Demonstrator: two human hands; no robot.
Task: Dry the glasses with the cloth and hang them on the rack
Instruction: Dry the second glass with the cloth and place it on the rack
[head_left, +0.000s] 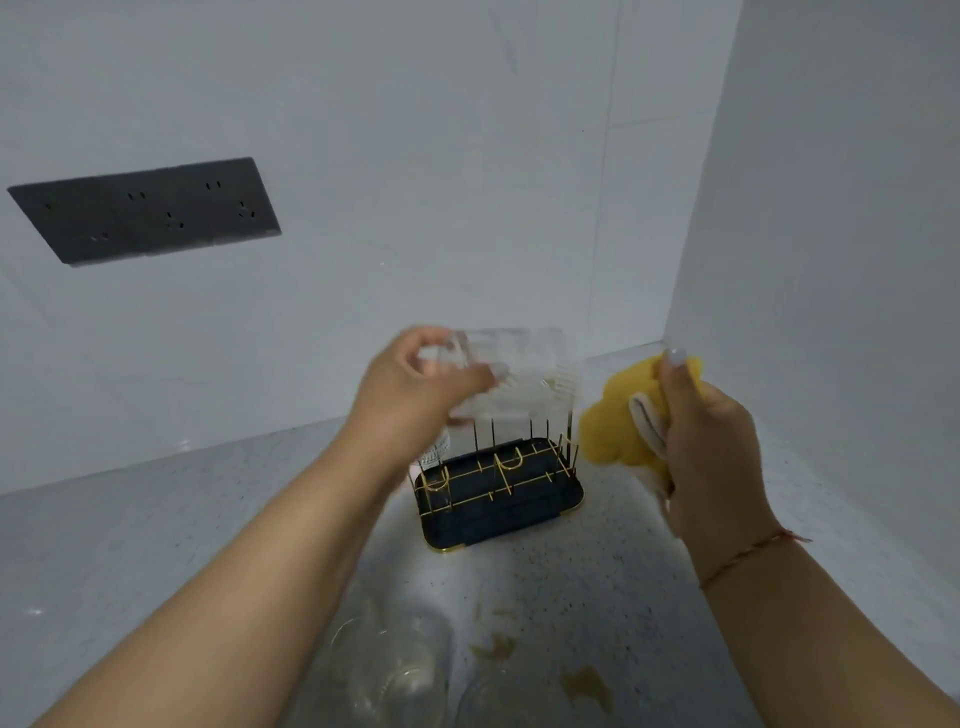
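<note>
Head view: at frame centre the left hand curls its fingers around a clear glass, held tilted above the black-and-gold rack on the table. Right of it, the right hand clenches the yellow cloth, apart from the glass. Two more glasses stand at lower centre.

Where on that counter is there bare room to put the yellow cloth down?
The widest bare patch of counter lies left of the drying rack, below the wall sockets. A narrower strip runs right of the rack, along the side wall. The near edge is crowded: two glasses stand beside brownish stains. The right hand holds the cloth.
</note>
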